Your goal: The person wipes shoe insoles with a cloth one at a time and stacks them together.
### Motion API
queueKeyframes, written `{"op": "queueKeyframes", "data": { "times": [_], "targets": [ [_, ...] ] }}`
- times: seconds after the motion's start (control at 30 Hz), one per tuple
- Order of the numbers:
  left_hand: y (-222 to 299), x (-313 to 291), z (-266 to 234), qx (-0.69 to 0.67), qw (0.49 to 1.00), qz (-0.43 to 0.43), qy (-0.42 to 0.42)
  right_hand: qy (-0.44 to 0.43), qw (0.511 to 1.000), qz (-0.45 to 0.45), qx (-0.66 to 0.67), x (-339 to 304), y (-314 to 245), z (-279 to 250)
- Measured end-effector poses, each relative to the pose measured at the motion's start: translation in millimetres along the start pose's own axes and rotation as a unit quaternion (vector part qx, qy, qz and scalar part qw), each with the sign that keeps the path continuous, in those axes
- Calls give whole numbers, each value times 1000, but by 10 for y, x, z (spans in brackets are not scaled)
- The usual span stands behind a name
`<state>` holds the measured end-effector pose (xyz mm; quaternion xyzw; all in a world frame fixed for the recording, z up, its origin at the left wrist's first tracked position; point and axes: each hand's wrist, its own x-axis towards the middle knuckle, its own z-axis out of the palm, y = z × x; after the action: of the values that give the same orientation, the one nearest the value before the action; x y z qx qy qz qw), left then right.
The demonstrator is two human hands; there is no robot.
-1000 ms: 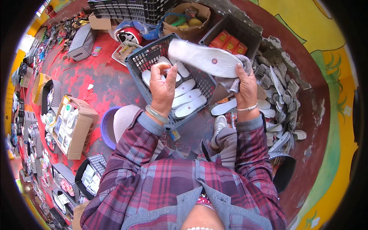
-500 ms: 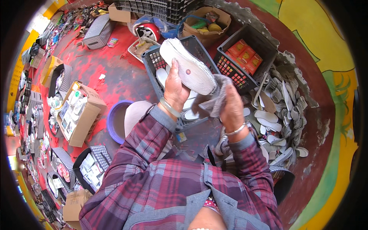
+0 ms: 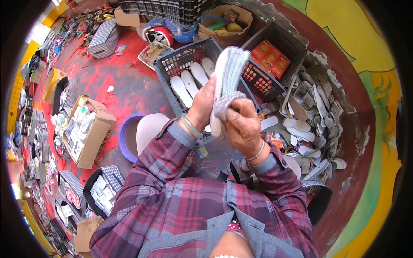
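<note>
My left hand (image 3: 201,105) grips a thick white shoe sole (image 3: 232,71) by its edge, fingers wrapped round it. The sole is tilted upward, with a grey-and-white ribbed side facing right. In my right hand (image 3: 245,127) a crumpled grey cloth (image 3: 226,104) is bunched against the lower part of the sole; the closed fingers hide some of both. Below my hands stands a dark grey plastic crate (image 3: 185,56) with several white soles (image 3: 189,81) lying in it.
Right of me is a heap of grey and white soles (image 3: 318,112) against the wall. A second crate (image 3: 275,36) holds orange boxes (image 3: 271,58). At left stand a purple basin (image 3: 123,137) and a cardboard box (image 3: 97,137) of packaged items. A red helmet (image 3: 159,35) lies beyond the crate.
My left hand has turned the sole from its flat, dotted face to its ribbed side. My right hand has moved left and closed with the cloth against the sole.
</note>
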<state>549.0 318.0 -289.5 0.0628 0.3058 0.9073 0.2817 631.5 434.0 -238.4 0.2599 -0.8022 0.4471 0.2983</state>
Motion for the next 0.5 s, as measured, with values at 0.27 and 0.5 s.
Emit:
{"op": "queueKeyframes", "data": {
  "times": [0.27,0.5],
  "targets": [
    [-119,-187,214,158,985,-59,-44,195,973,20,-122,99,404,-252],
    [-198,-196,214,170,982,-47,-68,236,959,96,-124,186,618,-475]
  ]
}}
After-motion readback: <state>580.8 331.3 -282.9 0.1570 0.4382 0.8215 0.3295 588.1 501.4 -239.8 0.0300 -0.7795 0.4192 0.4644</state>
